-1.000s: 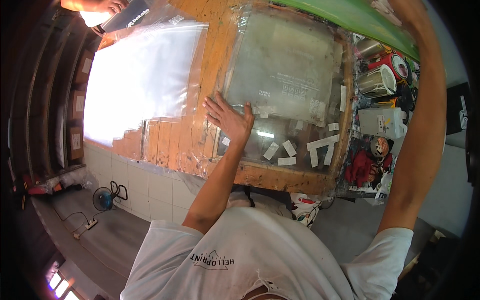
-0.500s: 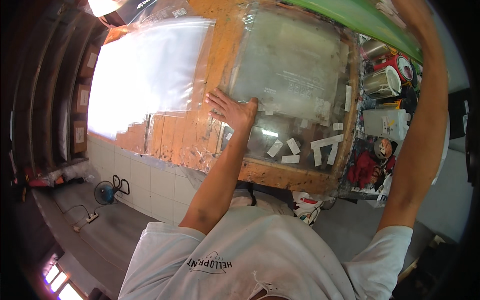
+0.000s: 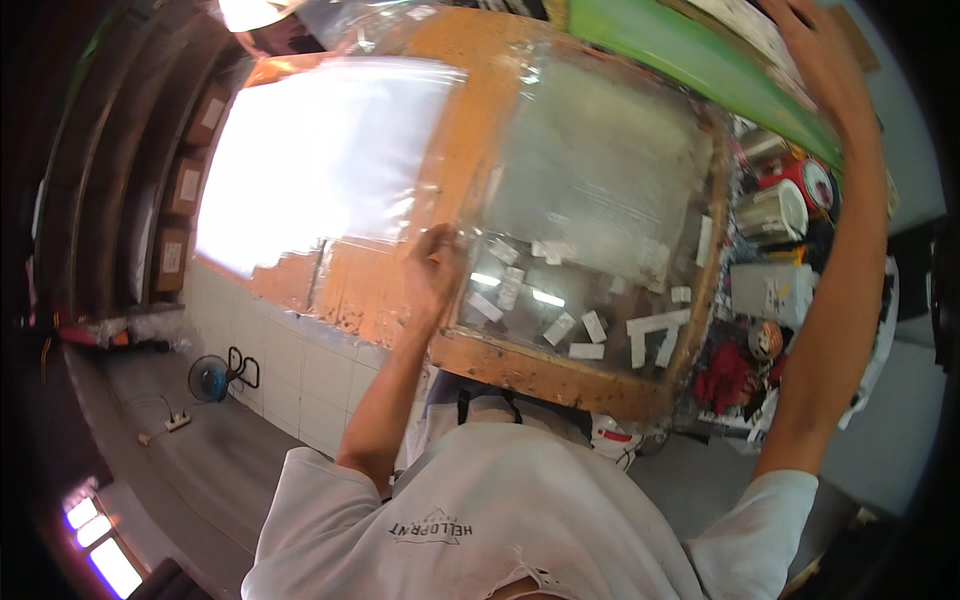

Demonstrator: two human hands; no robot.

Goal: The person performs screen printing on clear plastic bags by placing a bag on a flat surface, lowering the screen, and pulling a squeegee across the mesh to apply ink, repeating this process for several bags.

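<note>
While the left hand [image 3: 435, 270] curls its fingers onto the clear plastic sheet [image 3: 590, 180], pinching at the film near the left rail of the orange wooden frame [image 3: 470, 150], the grip looks narrow and closed on the sheet; half a second ago the same hand lay flat and spread against it. That change from a flat palm to a bunched pinch suggests the film is now being gathered or tugged rather than smoothed. The right hand [image 3: 820, 60] reaches well apart, up at the frame's far right corner beside the green board [image 3: 690, 60]; whether it grips anything there I cannot tell, as its fingers run off toward the rim.

Inside the frame, under the plastic, a grey screen panel [image 3: 600, 170] fills the opening, with white tape strips [image 3: 590, 325] scattered along its lower edge. A bright white panel [image 3: 320, 160] glares to the left of the frame. Past the right rail sit cans and clutter [image 3: 780, 210]; below left, a small fan [image 3: 208, 378] stands on the floor by the tiled wall.
</note>
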